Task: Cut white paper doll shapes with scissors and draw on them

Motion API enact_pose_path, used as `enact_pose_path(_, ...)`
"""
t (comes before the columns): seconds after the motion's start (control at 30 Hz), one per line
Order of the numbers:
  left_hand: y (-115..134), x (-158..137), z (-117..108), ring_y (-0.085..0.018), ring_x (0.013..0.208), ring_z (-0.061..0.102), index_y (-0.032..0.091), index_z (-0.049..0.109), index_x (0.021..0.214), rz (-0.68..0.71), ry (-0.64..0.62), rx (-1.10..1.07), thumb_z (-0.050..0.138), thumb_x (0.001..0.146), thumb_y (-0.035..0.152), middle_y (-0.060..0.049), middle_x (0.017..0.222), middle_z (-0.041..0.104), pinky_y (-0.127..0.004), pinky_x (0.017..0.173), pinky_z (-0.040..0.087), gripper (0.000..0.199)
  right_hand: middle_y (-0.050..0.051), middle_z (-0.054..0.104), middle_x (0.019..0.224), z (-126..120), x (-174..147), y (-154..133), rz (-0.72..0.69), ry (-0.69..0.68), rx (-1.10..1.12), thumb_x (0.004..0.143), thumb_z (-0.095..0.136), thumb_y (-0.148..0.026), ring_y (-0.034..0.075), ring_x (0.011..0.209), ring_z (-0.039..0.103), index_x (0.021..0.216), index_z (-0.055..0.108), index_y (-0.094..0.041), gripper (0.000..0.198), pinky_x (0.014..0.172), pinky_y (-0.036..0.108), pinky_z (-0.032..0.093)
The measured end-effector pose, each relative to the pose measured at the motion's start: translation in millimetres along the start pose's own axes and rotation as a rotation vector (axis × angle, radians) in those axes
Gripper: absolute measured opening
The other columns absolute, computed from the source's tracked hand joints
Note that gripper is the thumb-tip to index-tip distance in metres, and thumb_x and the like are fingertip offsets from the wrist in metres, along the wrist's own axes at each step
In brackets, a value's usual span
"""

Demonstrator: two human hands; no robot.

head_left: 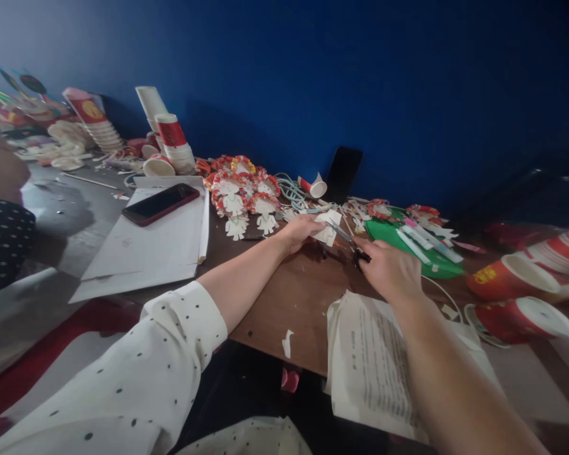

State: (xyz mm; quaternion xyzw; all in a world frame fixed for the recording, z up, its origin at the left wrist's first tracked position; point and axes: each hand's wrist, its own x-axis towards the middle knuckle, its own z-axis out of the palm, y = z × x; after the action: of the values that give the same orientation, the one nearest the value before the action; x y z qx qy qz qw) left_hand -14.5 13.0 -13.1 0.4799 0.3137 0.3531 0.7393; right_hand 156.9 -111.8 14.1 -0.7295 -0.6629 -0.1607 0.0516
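Pinched between thumb and fingers of left hand (303,232): small white paper piece (329,227), above brown wooden tabletop (294,297). Gripped in right hand (391,268): metal scissors with black handles (343,234) — blades overlapping paper in view. Just beyond: clustered white paper figures with red-and-white frills (267,215). To right: flat green round-edged sheet (382,232). To left: black-screened, red-edged smartphone (161,203) — on white paper sheets (156,249).

At left of centre there is one red phone (161,203); above centre, one black phone (345,172): two phones together. Left hand (302,231) and right hand (392,268) make two hands at centre, with one pair of scissors (343,234).
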Motion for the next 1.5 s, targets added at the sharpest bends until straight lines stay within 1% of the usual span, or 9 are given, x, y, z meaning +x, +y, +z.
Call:
enact_pose_path(0.2, -2, 3, -3, -0.01, 0.059, 0.058, 0.011, 0.063, 0.078, 0.01, -0.017, -0.013, 0.068, 0.077, 0.019, -0.003, 0.067, 0.064, -0.024, 0.063, 0.047, 0.01, 0.001, 0.072, 0.095, -2, 0, -2, 0.021, 0.017, -0.008, 0.086, 0.053, -0.027, 0.021, 0.081, 0.067, 0.128, 0.063, -0.039, 0.045, 0.058, 0.029, 0.038)
enact_pose_path(0.5, -5, 4, -5, -0.009, 0.058, 0.057, 0.012, 0.064, 0.08, 0.008, -0.027, -0.053, 0.068, 0.076, 0.018, -0.001, 0.065, 0.063, -0.024, 0.063, 0.047, 0.008, 0.001, 0.073, 0.111, 5, 2, 1, -0.021, -0.027, -0.004, 0.085, 0.053, -0.027, 0.023, 0.082, 0.069, 0.127, 0.063, -0.039, 0.045, 0.057, 0.031, 0.04)
enact_pose_path(0.73, -2, 3, -3, -0.009, 0.056, 0.057, 0.011, 0.064, 0.078, -0.003, -0.008, -0.053, 0.067, 0.077, 0.017, -0.002, 0.065, 0.062, -0.024, 0.062, 0.047, 0.006, 0.001, 0.075, 0.106, 11, 1, -5, 0.014, -0.02, 0.096, 0.085, 0.053, -0.03, 0.024, 0.088, 0.07, 0.122, 0.067, -0.037, 0.04, 0.062, 0.03, 0.045)
enact_pose_path(0.93, 3, -1, 3, -0.011, 0.055, 0.057, 0.012, 0.06, 0.071, -0.021, 0.025, -0.065, 0.06, 0.083, 0.016, -0.002, 0.06, 0.061, -0.025, 0.06, 0.046, 0.013, 0.005, 0.077, 0.089, 22, 3, -3, 0.22, 0.144, 0.486, 0.083, 0.059, -0.046, 0.023, 0.076, 0.069, 0.121, 0.07, -0.029, 0.043, 0.065, 0.031, 0.048)
enact_pose_path(1.03, 3, -1, 4, -0.01, 0.056, 0.057, 0.01, 0.061, 0.071, -0.011, 0.028, -0.081, 0.06, 0.083, 0.014, -0.002, 0.06, 0.063, -0.025, 0.066, 0.046, 0.013, 0.003, 0.075, 0.076, 25, 4, 2, 0.258, 0.219, 0.658, 0.082, 0.062, -0.047, 0.02, 0.068, 0.066, 0.122, 0.07, -0.025, 0.046, 0.065, 0.029, 0.047)
enact_pose_path(1.13, 1, 1, 4, -0.01, 0.06, 0.058, 0.009, 0.063, 0.076, 0.003, 0.006, -0.094, 0.063, 0.082, 0.012, -0.002, 0.063, 0.065, -0.025, 0.072, 0.046, 0.007, 0.002, 0.072, 0.069, 25, 5, 3, 0.267, 0.203, 0.754, 0.08, 0.065, -0.048, 0.019, 0.063, 0.064, 0.119, 0.072, -0.022, 0.048, 0.064, 0.029, 0.047)
enact_pose_path(1.3, -3, 0, 3, -0.01, 0.062, 0.06, 0.01, 0.065, 0.082, 0.02, -0.073, -0.098, 0.069, 0.078, 0.018, -0.002, 0.068, 0.067, -0.027, 0.074, 0.047, 0.01, 0.003, 0.072, 0.079, 26, 9, -5, 0.403, 0.134, 1.197, 0.068, 0.077, -0.049, 0.017, 0.064, 0.064, 0.112, 0.073, -0.018, 0.054, 0.06, 0.029, 0.049)
enact_pose_path(1.43, -8, -4, 8, -0.011, 0.063, 0.062, 0.008, 0.065, 0.086, 0.019, -0.148, -0.039, 0.073, 0.076, 0.019, -0.005, 0.072, 0.069, -0.027, 0.071, 0.048, 0.017, 0.002, 0.071, 0.099, 29, 12, -10, 0.446, 0.137, 1.522, 0.061, 0.083, -0.039, 0.012, 0.067, 0.061, 0.098, 0.073, -0.021, 0.043, 0.058, 0.025, 0.046)
enact_pose_path(1.5, -11, -7, 13, -0.011, 0.062, 0.061, 0.007, 0.065, 0.085, 0.011, -0.185, -0.026, 0.074, 0.075, 0.019, -0.005, 0.072, 0.068, -0.026, 0.069, 0.047, 0.018, 0.001, 0.071, 0.094, 29, 12, -12, 0.453, 0.11, 1.62, 0.058, 0.084, -0.036, 0.011, 0.065, 0.059, 0.096, 0.072, -0.021, 0.043, 0.055, 0.024, 0.044)
